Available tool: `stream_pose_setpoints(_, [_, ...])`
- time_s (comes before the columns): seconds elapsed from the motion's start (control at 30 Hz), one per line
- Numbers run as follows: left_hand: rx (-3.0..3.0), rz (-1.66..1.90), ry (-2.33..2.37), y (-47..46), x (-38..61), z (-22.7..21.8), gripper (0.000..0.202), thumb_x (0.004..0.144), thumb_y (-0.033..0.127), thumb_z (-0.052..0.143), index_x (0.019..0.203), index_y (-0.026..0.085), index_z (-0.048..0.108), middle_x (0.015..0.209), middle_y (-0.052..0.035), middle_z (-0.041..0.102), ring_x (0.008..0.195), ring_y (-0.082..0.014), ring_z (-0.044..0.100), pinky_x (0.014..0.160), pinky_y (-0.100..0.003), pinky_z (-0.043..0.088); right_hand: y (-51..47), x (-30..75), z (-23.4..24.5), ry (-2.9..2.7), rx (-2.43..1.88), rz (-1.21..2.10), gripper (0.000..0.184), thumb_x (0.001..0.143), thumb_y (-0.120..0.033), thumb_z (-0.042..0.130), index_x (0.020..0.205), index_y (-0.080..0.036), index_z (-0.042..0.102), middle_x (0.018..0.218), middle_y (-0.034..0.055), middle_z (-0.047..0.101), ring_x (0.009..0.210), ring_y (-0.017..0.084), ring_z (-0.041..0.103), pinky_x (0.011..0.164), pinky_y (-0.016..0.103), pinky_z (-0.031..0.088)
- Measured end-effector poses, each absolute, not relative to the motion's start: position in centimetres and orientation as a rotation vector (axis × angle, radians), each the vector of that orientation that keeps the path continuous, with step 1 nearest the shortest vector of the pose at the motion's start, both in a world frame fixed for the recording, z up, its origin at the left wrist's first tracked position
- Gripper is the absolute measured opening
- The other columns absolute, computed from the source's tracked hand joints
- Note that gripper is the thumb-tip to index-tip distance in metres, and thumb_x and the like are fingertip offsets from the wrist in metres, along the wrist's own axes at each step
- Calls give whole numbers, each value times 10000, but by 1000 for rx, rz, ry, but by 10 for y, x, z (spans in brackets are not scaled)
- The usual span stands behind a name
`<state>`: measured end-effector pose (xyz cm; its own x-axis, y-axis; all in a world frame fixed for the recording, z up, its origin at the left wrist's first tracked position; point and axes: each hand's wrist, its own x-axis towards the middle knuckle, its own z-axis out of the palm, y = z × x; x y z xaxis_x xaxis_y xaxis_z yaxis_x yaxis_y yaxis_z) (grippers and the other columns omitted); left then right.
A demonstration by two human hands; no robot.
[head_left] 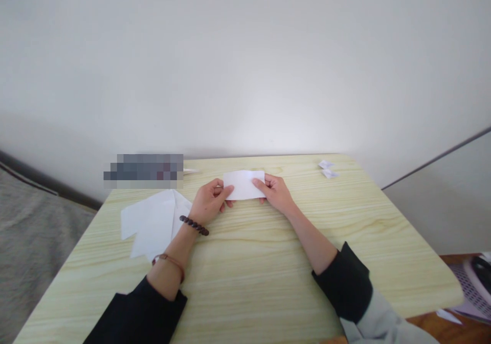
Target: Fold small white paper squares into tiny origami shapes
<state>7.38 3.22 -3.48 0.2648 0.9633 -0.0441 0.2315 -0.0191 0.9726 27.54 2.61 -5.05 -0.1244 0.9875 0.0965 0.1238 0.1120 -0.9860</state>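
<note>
A small white rectangle of paper is held up over the middle of the table, its long side running left to right. My left hand is closed on its left end, thumb on the near face and fingers behind. At the right end, my right hand pinches it the same way, thumb on top. The fingers behind the sheet are partly hidden. Whether the paper is folded I cannot tell. Left of my left forearm, several loose white sheets overlap on the table.
Two small folded white paper pieces lie at the table's back right. A blurred-out dark object is at the back left. The wooden table meets a white wall. A lilac perforated basket stands below the right edge.
</note>
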Motion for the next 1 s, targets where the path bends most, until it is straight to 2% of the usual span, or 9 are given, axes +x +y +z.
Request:
stream_pose_setpoints(0.13, [1479,893,1184,33,74,-35,385,743,535,607,684,203,423,544,-5,654,399,-107,539,408,-203,403,26,276,-51,-1422,-1203,1192,401,788,-546,561,863,-161,646,498,-21,573,357,93,474,321,202,357])
stream_pose_setpoints(0.27, [1484,955,1208,34,74,-34,332,751,472,598,670,208,416,558,6,647,465,-125,587,466,-224,460,30,273,-54,-1325,-1151,1162,353,783,-524,570,764,-176,626,508,-19,551,418,105,495,376,221,406])
stream_pose_setpoints(0.37, [1457,969,1191,34,73,-36,311,722,452,624,709,202,440,670,-1,674,543,-134,617,514,-242,492,32,270,-57,-1262,-1129,1093,301,762,-487,597,798,-189,623,614,-8,581,499,114,512,437,239,449])
stream_pose_setpoints(0.43, [1435,984,1132,35,73,-40,317,681,421,671,779,191,476,791,-21,695,669,-151,651,611,-263,519,31,269,-57,-1272,-1175,1049,302,756,-483,599,836,-193,617,663,-1,587,539,124,524,426,237,442])
stream_pose_setpoints(0.53, [1446,999,1131,36,73,-43,349,659,413,694,822,179,491,851,-38,693,754,-162,654,684,-280,520,28,267,-55,-1341,-1227,970,291,760,-477,596,828,-194,601,603,-23,526,500,106,474,407,221,381])
stream_pose_setpoints(0.67, [1429,994,1173,35,72,-43,364,674,461,667,827,184,486,816,-25,682,710,-160,644,623,-270,515,25,266,-54,-1392,-1186,927,284,757,-466,607,809,-189,579,527,-61,422,449,79,388,431,222,311])
stream_pose_setpoints(0.83, [1494,985,1229,33,74,-41,335,693,476,637,771,191,480,723,-5,669,621,-144,620,528,-229,462,23,263,-58,-1399,-1128,944,348,702,-403,664,959,-201,546,617,-65,440,511,81,417,488,216,354])
stream_pose_setpoints(0.93, [1494,973,1223,32,76,-43,328,696,464,640,779,193,475,719,-9,682,610,-150,628,518,-229,465,24,262,-60,-1439,-1177,894,309,720,-370,639,961,-196,559,632,-59,437,534,85,420,514,218,367])
stream_pose_setpoints(1.0, [1462,973,1189,33,78,-46,346,695,455,650,848,196,477,736,-12,696,610,-162,643,532,-248,491,25,263,-61,-1437,-1229,804,253,750,-362,602,934,-189,579,619,-54,433,539,90,417,528,223,370])
